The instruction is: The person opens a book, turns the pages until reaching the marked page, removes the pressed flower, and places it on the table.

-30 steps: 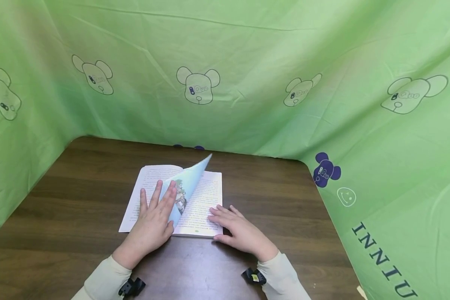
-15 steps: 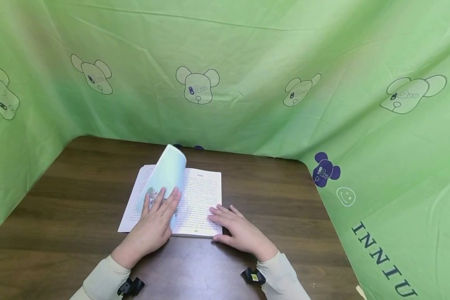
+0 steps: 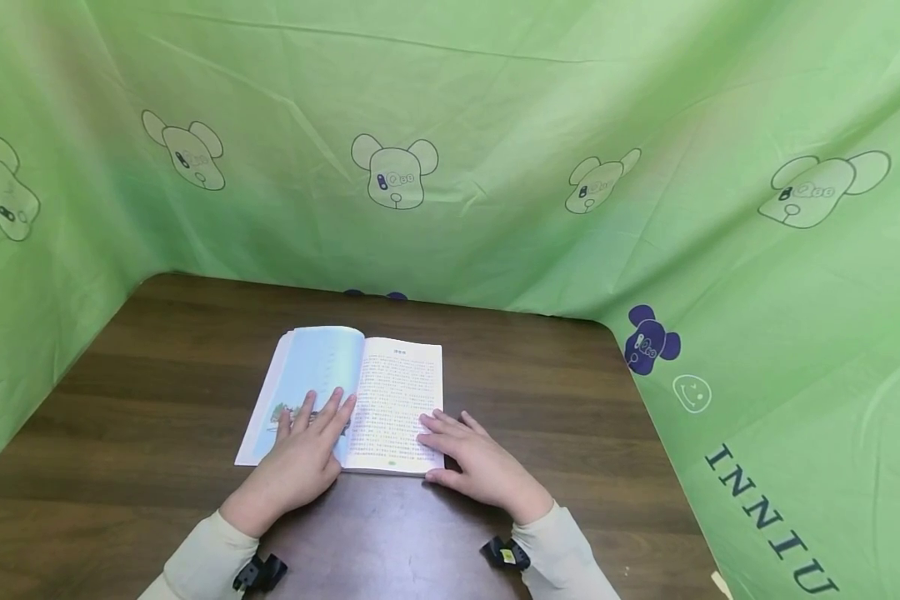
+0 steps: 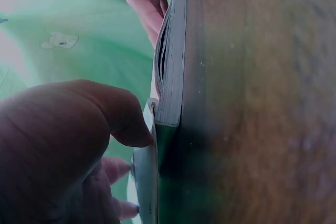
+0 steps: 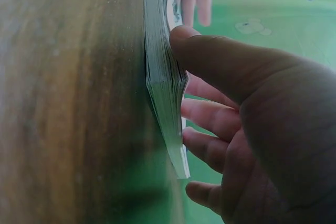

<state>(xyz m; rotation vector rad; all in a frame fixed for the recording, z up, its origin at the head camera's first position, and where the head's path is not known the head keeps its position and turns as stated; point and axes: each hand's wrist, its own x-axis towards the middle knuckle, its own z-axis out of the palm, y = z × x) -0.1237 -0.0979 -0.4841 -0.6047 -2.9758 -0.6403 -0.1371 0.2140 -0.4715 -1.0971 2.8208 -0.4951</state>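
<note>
A: Which writing could be read?

B: Large dark capitals, "INNIU" (image 3: 768,521), ran down the right side of the light-green printed cloth (image 3: 270,242). The outlined bear heads (image 3: 395,179) bore lettering that began with Q; the rest was too faint to be sure of

A: And the book?

B: The thick, open paperback book with white pages (image 3: 390,408) lay on the dark brown wood-grain table (image 3: 532,392), in front of the person. Its pale-blue illustrated left page (image 3: 326,350) carried a picture low down, partly under the fingers, and its white right page (image 3: 401,383) was dense with print too small to read

A: How were the hands?

B: Well open and apart from each other. The left hand (image 3: 303,454) lay on the blue page, fingers straight and spread; the right hand (image 3: 483,462) rested relaxed at the lower right corner, thumb by the near edge. Neither was clamped on anything

A: Did the wrist views add anything?

B: The left one showed the grey-looking block of page edges (image 4: 173,61) side-on, with gaps between some sheets; the right one showed the same block at its corner, beside the right thumb (image 5: 210,51)
</note>
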